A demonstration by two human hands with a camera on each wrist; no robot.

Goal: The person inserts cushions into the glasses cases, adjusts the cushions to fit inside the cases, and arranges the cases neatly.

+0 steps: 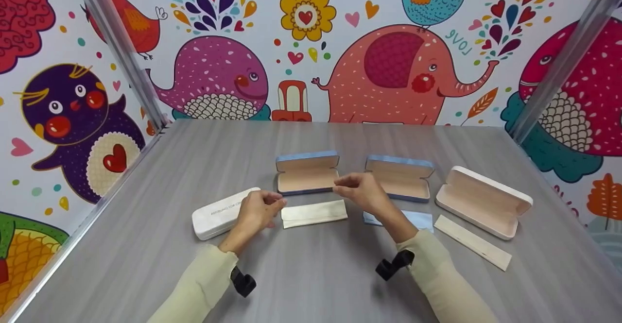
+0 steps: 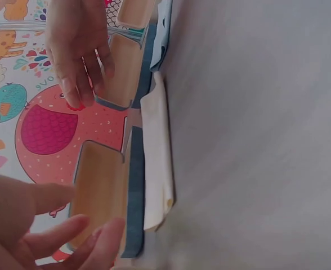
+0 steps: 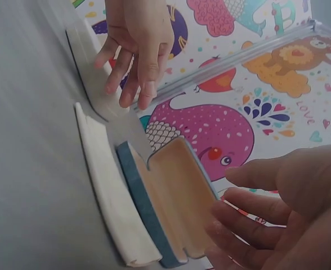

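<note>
The left hand hovers by the closed white case, the right hand by the left blue case. Both spread loosely.

Cases are blue or white, linings beige, cloths cream or pale blue, table streaked grey, wall cartoon-printed.

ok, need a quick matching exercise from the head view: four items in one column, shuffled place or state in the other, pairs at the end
Column 1
1. Lettered white glasses case
2. Light blue folded cloth
3. White glasses case without visible lettering
4. Left blue glasses case

Column 2
A. open, second case from the left
B. shut
C. in front of the right blue glasses case
D. open, rightmost case

Pairs: 1-B, 2-C, 3-D, 4-A
</note>
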